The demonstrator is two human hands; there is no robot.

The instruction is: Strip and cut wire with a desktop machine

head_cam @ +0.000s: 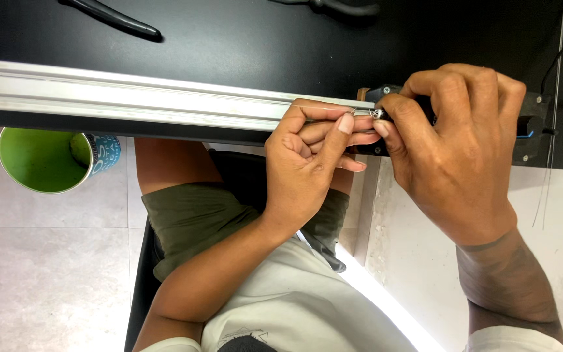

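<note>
My left hand (pixel 307 163) pinches a thin silver wire or pin (pixel 324 109) between thumb and forefinger, just below the edge of a black table (pixel 242 45). My right hand (pixel 457 150) wraps around a small black device (pixel 529 124) fixed at the table edge, its thumb and forefinger pressed on a small shiny metal tip (pixel 378 113). The wire's end meets that tip. Both hands touch each other at the fingertips.
An aluminium rail (pixel 131 94) runs along the table edge. A green-lined paper cup (pixel 47 160) stands on the tiled floor at left. Black-handled pliers (pixel 115 18) lie on the table. Thin wires (pixel 555 78) hang at right. My knees and a black chair are below.
</note>
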